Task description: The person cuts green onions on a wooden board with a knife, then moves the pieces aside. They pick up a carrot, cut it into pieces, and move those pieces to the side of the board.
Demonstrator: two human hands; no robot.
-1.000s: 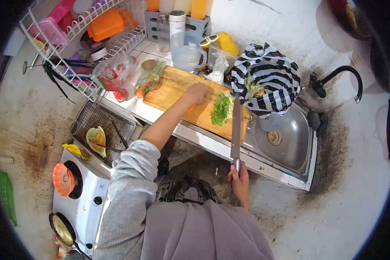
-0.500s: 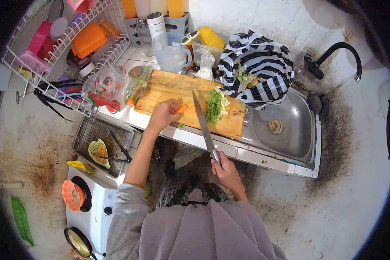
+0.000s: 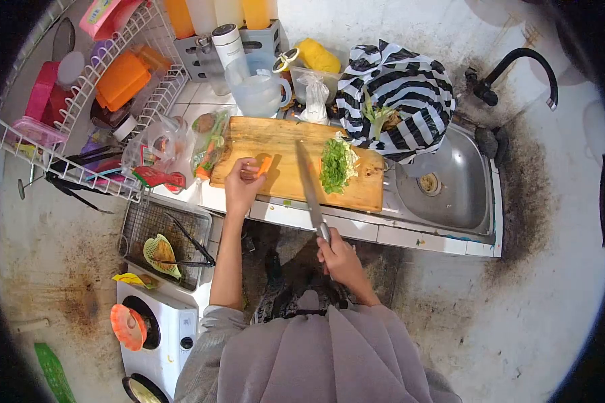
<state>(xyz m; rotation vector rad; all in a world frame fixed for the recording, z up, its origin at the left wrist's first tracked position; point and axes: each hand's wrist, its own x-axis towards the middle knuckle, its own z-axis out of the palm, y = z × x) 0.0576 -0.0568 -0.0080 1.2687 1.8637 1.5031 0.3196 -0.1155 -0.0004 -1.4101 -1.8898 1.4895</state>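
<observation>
My left hand (image 3: 243, 183) pinches a piece of carrot (image 3: 264, 166) over the left part of the wooden cutting board (image 3: 275, 138). In my right hand (image 3: 339, 254) is the handle of a long kitchen knife (image 3: 310, 191). Its blade points away from me, across the middle of the board. Right of the blade lies a pile of chopped green leaves (image 3: 333, 166), with pale shredded pieces along its right side. A plastic bag of vegetables (image 3: 210, 138) sits at the board's left edge.
To the right are a sink (image 3: 460, 188) and a black tap (image 3: 517, 77); a striped plastic bag (image 3: 420, 84) stands at the sink's left. Behind the board is a clear jug (image 3: 259, 94). A dish rack (image 3: 81, 87) and a stove (image 3: 175, 316) occupy the left.
My left hand has lifted the carrot piece, now tilted more upright, and shifted slightly left. The knife stays in my right hand, nearly in place. The camera view has shifted a little.
</observation>
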